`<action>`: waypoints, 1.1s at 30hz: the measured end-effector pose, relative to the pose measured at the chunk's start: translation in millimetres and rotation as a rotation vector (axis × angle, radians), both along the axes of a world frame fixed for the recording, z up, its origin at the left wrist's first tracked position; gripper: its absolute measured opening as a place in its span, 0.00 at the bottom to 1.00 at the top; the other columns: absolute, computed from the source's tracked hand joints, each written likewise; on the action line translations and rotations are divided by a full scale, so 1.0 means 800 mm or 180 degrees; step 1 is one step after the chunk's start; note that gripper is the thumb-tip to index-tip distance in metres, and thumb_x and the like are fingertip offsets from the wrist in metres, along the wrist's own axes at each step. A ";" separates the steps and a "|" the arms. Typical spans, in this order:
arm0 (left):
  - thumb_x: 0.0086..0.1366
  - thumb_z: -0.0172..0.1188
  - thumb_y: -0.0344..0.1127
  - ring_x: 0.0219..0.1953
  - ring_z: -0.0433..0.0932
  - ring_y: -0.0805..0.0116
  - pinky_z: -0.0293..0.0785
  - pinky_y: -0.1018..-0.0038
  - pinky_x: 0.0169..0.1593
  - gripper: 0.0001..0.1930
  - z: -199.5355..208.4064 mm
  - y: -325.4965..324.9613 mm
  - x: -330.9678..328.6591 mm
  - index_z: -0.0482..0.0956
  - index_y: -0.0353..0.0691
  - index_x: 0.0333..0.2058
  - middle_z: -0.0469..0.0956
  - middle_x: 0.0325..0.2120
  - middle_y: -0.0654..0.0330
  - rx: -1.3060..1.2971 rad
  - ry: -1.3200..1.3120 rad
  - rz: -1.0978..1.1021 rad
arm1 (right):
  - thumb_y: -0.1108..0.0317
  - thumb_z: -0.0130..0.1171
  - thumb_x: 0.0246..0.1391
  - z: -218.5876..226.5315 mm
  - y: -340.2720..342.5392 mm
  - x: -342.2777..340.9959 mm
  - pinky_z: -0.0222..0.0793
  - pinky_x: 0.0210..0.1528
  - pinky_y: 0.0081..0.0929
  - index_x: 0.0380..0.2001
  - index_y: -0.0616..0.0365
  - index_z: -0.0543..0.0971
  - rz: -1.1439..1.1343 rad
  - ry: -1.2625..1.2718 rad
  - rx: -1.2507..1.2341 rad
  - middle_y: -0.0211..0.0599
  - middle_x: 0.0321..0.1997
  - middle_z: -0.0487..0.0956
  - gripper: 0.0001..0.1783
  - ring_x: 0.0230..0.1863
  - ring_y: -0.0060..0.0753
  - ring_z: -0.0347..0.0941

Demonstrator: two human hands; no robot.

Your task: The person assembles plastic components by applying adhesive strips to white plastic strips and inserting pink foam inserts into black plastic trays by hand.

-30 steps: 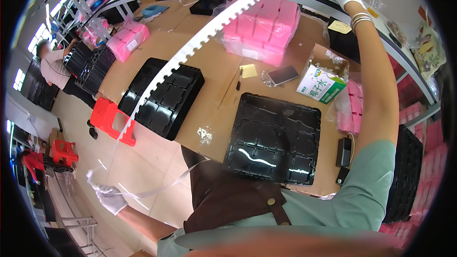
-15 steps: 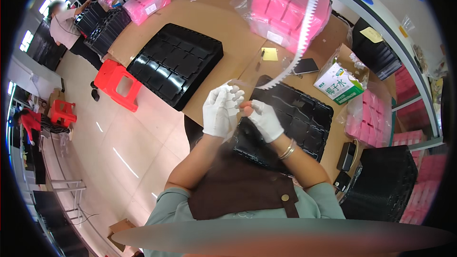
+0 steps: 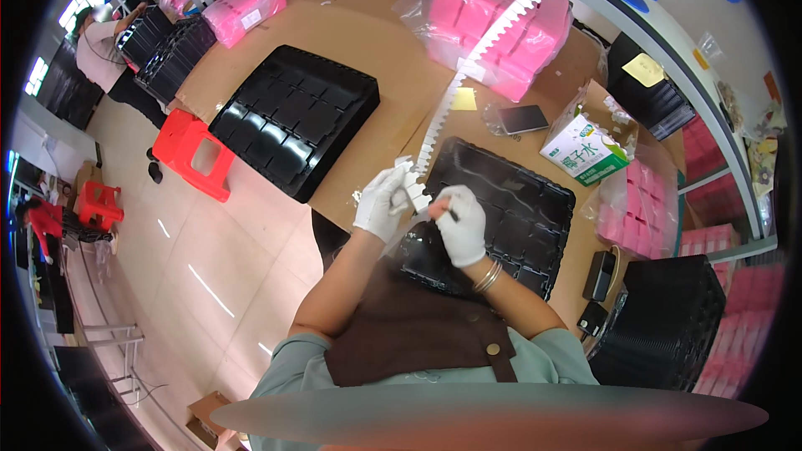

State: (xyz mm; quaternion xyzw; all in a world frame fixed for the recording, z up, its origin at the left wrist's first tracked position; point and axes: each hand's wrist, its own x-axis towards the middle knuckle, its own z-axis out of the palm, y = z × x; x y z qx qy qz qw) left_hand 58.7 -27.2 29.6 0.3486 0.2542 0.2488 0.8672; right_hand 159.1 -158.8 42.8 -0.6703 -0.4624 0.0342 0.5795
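Note:
My left hand (image 3: 381, 205), in a white glove, pinches the near end of a long white toothed strip (image 3: 451, 92). The strip runs up and away from my fingers to the rim of the view at the upper right. Close beside it, my right hand (image 3: 464, 230) is gloved too, with bare fingertips. Its thumb and fingers are curled together near the strip's end; whatever they may hold is too small to make out. Below both hands lies a black moulded tray (image 3: 522, 213) with shiny clear film on it.
Another black tray (image 3: 296, 108) sits left on the brown table (image 3: 368, 25). Pink wrapped blocks (image 3: 501, 21), a phone-like dark slab (image 3: 525, 119) and a carton (image 3: 589, 138) lie beyond. Stacked black trays (image 3: 660, 317) stand right. Left are a red stool (image 3: 190, 150) and another person (image 3: 104, 54).
The toothed strip has swung left and straightened from a curve. My right hand has shifted slightly nearer to me, its fingers curling down. The view has shifted a little.

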 end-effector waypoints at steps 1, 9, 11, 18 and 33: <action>0.65 0.52 0.39 0.27 0.74 0.76 0.63 0.83 0.21 0.14 -0.002 -0.002 0.001 0.72 0.36 0.44 0.73 0.30 0.62 -0.0197 -0.0098 0.0176 | 0.78 0.59 0.33 0.008 -0.005 -0.007 0.66 0.36 0.29 0.18 0.58 0.77 0.0059 0.0043 0.0027 0.36 0.27 0.72 0.05 0.33 0.38 0.68; 0.65 0.53 0.38 0.15 0.61 0.85 0.55 0.88 0.18 0.10 0.027 0.028 -0.047 0.75 0.36 0.33 0.71 0.18 0.67 0.0744 0.0536 0.1566 | 0.74 0.59 0.36 -0.060 0.063 0.187 0.69 0.40 0.36 0.18 0.53 0.81 -0.0232 -0.0727 -0.2365 0.43 0.31 0.77 0.03 0.36 0.45 0.74; 0.65 0.53 0.38 0.15 0.62 0.85 0.55 0.88 0.18 0.10 0.031 0.028 -0.056 0.75 0.37 0.32 0.71 0.18 0.67 0.0863 0.0711 0.1553 | 0.73 0.59 0.36 -0.071 0.080 0.191 0.70 0.41 0.36 0.17 0.52 0.81 -0.0082 -0.0852 -0.2526 0.44 0.32 0.76 0.04 0.37 0.46 0.74; 0.64 0.54 0.39 0.14 0.64 0.84 0.59 0.88 0.19 0.11 0.017 -0.006 -0.071 0.76 0.36 0.32 0.71 0.14 0.67 0.0974 0.1366 0.1010 | 0.67 0.71 0.34 -0.054 0.112 0.181 0.71 0.49 0.37 0.41 0.65 0.72 -0.0608 -0.0957 -0.3527 0.51 0.46 0.70 0.28 0.48 0.51 0.71; 0.61 0.57 0.30 0.27 0.78 0.75 0.75 0.80 0.29 0.07 -0.009 -0.036 -0.053 0.76 0.31 0.35 0.79 0.29 0.56 0.1005 0.0800 0.1133 | 0.71 0.62 0.46 0.002 0.027 -0.027 0.64 0.27 0.18 0.29 0.64 0.79 0.0801 0.2458 -0.1445 0.27 0.23 0.76 0.08 0.25 0.15 0.67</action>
